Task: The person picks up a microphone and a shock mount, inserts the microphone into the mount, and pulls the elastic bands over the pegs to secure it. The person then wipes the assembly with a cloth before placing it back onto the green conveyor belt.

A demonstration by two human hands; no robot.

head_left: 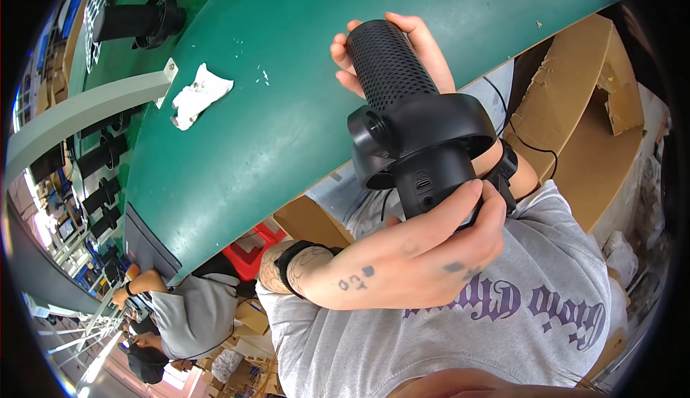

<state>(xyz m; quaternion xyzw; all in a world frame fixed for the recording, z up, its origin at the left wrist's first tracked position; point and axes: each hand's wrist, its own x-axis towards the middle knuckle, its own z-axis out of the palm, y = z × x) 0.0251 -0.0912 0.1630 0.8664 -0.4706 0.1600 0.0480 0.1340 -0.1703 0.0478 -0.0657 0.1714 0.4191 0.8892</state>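
A black microphone with a perforated cylindrical grille and a ring-shaped mount lies tilted across both my hands, above the table's near edge. My left hand, a dark band at its wrist, is closed around the smooth base end. A small oval port and a round socket show on that base. Farther up, my right hand wraps the grille from behind, fingertips showing at both sides. A dark strap or watch sits on the right wrist. My left fingertips partly cover the base's end.
The green table carries a crumpled white cloth or paper and small white scraps. A pale metal bracket rises at left. Similar black microphones stand beyond it. Cardboard boxes are at right, a red stool below, another person lower left.
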